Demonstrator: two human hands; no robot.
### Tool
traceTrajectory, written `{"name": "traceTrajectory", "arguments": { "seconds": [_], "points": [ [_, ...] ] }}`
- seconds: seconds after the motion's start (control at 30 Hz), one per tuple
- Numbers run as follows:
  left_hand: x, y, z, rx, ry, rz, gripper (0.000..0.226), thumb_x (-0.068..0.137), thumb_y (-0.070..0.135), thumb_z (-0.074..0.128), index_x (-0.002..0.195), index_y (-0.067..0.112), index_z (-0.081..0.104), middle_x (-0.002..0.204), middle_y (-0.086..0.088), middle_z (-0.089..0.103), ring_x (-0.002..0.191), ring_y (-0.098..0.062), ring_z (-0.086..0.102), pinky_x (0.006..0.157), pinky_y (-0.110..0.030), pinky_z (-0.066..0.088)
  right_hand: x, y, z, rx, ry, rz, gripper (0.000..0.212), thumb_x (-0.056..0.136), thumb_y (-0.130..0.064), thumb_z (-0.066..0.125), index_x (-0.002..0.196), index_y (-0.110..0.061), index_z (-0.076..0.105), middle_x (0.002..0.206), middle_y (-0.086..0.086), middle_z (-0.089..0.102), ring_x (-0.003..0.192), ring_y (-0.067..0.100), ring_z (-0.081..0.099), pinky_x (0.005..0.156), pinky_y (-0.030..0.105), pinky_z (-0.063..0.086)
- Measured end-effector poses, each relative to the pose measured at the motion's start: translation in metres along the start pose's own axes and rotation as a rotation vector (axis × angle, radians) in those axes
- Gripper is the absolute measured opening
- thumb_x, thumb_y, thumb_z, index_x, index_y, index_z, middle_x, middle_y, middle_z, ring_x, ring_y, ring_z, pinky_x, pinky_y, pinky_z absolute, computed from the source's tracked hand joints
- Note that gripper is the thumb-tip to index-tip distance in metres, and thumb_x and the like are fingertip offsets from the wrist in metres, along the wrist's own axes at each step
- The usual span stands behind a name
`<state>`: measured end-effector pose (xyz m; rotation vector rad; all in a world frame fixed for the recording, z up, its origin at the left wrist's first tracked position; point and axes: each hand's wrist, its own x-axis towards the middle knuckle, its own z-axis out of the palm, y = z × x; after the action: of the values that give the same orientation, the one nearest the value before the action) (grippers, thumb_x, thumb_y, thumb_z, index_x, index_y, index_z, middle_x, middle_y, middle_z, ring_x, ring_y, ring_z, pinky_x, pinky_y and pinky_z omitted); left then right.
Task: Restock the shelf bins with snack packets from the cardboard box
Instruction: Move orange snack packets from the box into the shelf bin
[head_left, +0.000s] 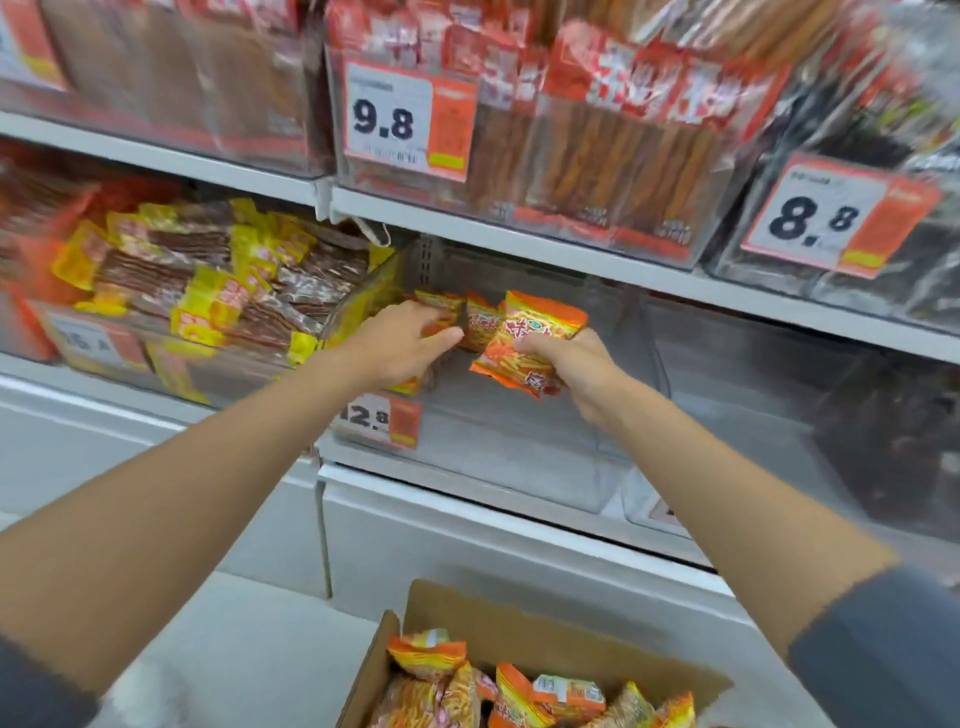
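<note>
**Both hands hold orange packets over the clear bin**

The clear bin (545, 467) stands on a white shelf, and a price tag reading 12.8 (376, 418) hangs on its front left corner. Both hands are raised over the left part of this bin.

The left hand (402, 343) has its fingers curled round orange snack packets (441, 306). One packet shows above the fingertips, and an orange corner shows below the palm. Just to its right, over the middle of the bin, the right hand (571, 364) is closed in a fist round a crumpled orange packet (524, 343) printed with thin fried sticks. This packet tilts up and to the left, out of the grip. Another orange packet shows in the gap between the two hands, and it is unclear which hand has it.

Below the bin, at the bottom edge of the view, the cardboard box (519, 629) stands open. More of the same packets (467, 691) are heaped loosely inside it.

Left of the bin, a neighbouring bin is piled with yellow-edged packets (208, 280) of dark brown strips. Above the bin, on the next shelf up (571, 249), a full bin holds red-topped packs of long brown sticks (597, 161). Its price tag reads 9.8 (410, 122). Above and to the right of the bin, dark glossy packs sit behind a tag reading 8.8 (836, 215). The view is somewhat blurred, so the finer print is unreadable.
</note>
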<state>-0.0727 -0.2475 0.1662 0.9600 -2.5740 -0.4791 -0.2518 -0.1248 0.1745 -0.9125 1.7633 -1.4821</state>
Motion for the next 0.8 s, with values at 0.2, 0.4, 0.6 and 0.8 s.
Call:
{"name": "traceTrajectory", "arguments": {
  "seconds": [0.2, 0.4, 0.6, 0.8],
  "points": [
    [0.021, -0.038, 0.022, 0.189, -0.256, -0.083, 0.051, 0.101, 0.048, 0.033, 0.142, 0.021, 0.046, 0.150, -0.005, 0.042, 0.136, -0.026, 0.039, 0.112, -0.038, 0.030, 0.099, 0.045, 0.034, -0.114, -0.048, 0.085, 0.057, 0.053, -0.013, 0.088, 0.105, -0.016, 0.066, 0.097, 0.005, 0.075, 0.083, 0.018, 0.072, 0.071, 0.034, 0.060],
    [0.017, -0.037, 0.021, 0.216, -0.220, -0.028, 0.049, 0.102, 0.047, 0.032, 0.141, 0.022, 0.047, 0.151, 0.000, 0.041, 0.138, -0.022, 0.036, 0.112, -0.036, 0.025, 0.140, 0.068, 0.042, -0.202, -0.179, 0.082, 0.085, 0.054, -0.022, 0.095, 0.129, -0.021, 0.055, 0.118, -0.002, 0.069, 0.107, 0.016, 0.065, 0.096, 0.037, 0.052],
    [0.016, -0.035, 0.020, 0.218, -0.205, -0.028, 0.052, 0.101, 0.050, 0.034, 0.145, 0.024, 0.042, 0.155, 0.001, 0.035, 0.142, -0.019, 0.030, 0.113, -0.034, 0.020, 0.135, 0.068, 0.037, -0.120, -0.074, 0.070, 0.104, 0.062, -0.016, 0.088, 0.145, -0.024, 0.027, 0.126, 0.005, 0.061, 0.106, 0.022, 0.065, 0.086, 0.043, 0.058],
    [0.016, -0.034, 0.020, 0.222, -0.204, -0.049, 0.056, 0.100, 0.052, 0.034, 0.149, 0.024, 0.036, 0.159, 0.001, 0.027, 0.145, -0.017, 0.024, 0.116, -0.034, 0.016, 0.135, 0.072, 0.040, -0.572, -0.116, -0.184, 0.065, 0.085, -0.024, 0.074, 0.143, -0.029, 0.044, 0.149, 0.006, 0.038, 0.129, 0.023, 0.048, 0.103, 0.038, 0.048]
  ]
}}
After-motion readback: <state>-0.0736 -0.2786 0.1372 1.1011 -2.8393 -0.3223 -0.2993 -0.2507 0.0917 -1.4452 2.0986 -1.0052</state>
